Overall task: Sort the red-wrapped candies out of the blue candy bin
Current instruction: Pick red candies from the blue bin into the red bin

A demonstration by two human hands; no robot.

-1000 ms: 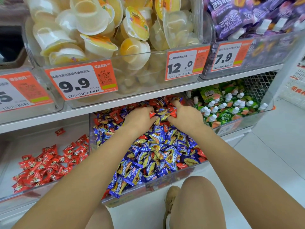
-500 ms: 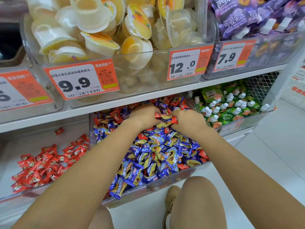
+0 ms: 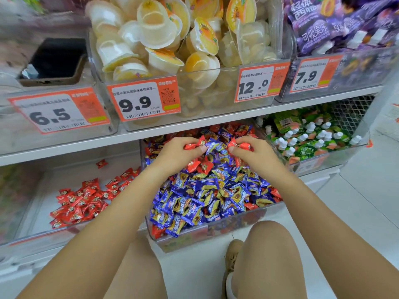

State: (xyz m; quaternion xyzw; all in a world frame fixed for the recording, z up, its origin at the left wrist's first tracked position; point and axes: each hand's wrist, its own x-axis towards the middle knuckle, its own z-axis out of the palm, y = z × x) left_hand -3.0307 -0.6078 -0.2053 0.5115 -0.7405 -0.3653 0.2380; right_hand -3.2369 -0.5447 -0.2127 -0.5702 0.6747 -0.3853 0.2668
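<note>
Hands pinch red candies: left hand (image 3: 177,153) one (image 3: 195,144), right hand (image 3: 254,155) probably two (image 3: 239,145). Lift clear of blue wrappers (image 3: 207,195), then drop into the left-hand red bin (image 3: 32,212).

The crinkly foil candies (image 3: 195,145) between the fingers (image 3: 201,149) are red. The wrapped candies (image 3: 207,197) below the fingers are blue with gold.

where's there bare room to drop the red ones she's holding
Bare bin floor lies in the left bin, behind and left of the red candy pile, around one stray candy. The blue candy bin is packed wall to wall, under the left hand and right hand.
</note>
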